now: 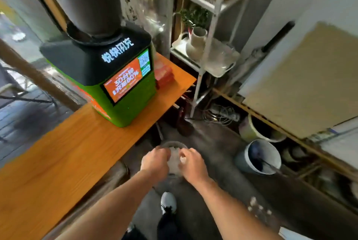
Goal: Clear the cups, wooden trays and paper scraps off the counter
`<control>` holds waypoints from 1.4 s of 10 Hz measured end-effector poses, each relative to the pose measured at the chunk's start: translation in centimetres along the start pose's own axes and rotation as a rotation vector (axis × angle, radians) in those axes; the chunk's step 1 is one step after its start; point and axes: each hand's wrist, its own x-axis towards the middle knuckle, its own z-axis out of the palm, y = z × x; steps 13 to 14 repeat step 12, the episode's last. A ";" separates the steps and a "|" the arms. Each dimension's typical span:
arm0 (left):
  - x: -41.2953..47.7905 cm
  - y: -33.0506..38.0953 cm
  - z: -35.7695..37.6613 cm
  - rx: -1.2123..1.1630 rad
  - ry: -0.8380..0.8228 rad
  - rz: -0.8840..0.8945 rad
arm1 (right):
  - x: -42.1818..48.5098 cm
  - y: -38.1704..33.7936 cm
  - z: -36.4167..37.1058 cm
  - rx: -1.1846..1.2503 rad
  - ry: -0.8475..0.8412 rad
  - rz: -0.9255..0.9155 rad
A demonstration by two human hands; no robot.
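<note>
Head: left hand [155, 161], right hand [191, 165] grip white paper [175, 159] over bin [172, 143]

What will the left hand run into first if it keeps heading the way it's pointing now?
Most likely the round translucent container with white contents, directly ahead of the left hand. The right hand is at its other side. Blur hides whether the fingers already touch it.

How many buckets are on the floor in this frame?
2. A grey-blue bucket stands on the floor right of centre, and a pale bucket sits just behind it, partly hidden. More may be out of sight in the clutter farther right.
</note>
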 end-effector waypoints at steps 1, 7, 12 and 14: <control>3.6 0.9 3.0 -0.018 -0.017 -0.024 | 2.0 2.9 1.9 0.040 -0.043 0.028; 25.3 -8.2 26.7 -0.151 -0.080 -0.232 | 18.2 20.3 26.9 0.207 -0.168 0.297; 27.0 -10.3 28.3 -0.252 -0.224 -0.234 | 18.0 24.3 27.4 0.296 -0.165 0.407; 27.0 -10.3 28.3 -0.252 -0.224 -0.234 | 18.0 24.3 27.4 0.296 -0.165 0.407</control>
